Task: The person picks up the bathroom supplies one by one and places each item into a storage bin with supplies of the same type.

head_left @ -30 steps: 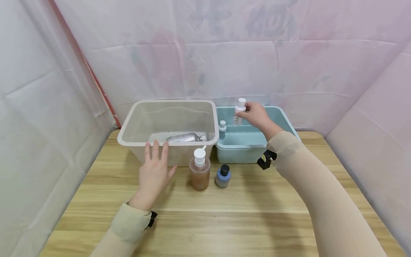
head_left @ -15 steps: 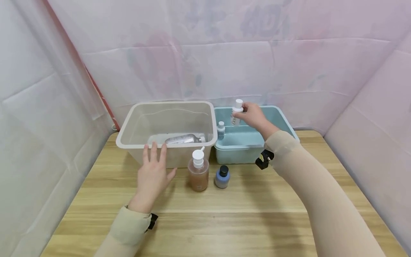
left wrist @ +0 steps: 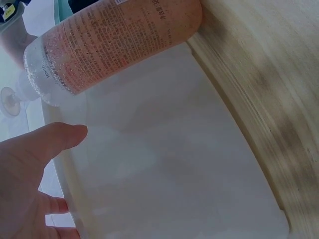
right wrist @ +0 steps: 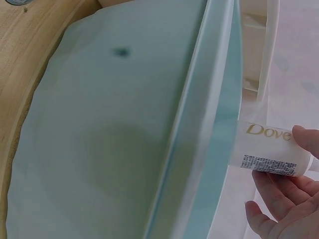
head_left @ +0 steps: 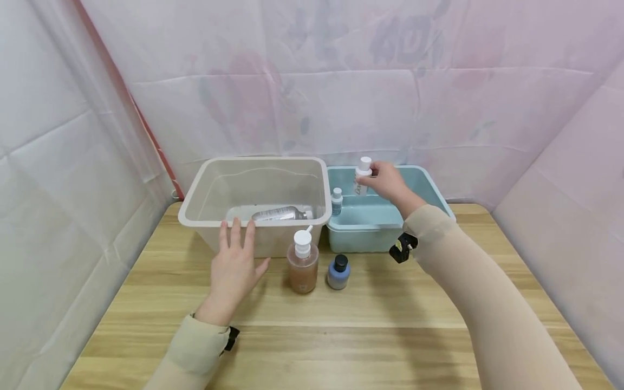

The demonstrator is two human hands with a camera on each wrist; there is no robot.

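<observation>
Inside, clear bin (head_left: 205, 216) one lying bottle (head_left: 279, 213), teal bin (head_left: 375, 227) small bottle (head_left: 337, 198).

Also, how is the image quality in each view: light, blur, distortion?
Head view: even, soft light, sharp, with slightly bowed edges. Left wrist view: the pump bottle very close, washed out near its neck. Right wrist view: the blue bin soft, while the Dove bottle label reads clearly.

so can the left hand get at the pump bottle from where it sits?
Probably yes. The left hand rests open against the clear bin, with the pump bottle standing just beside it and nothing between them.
</observation>
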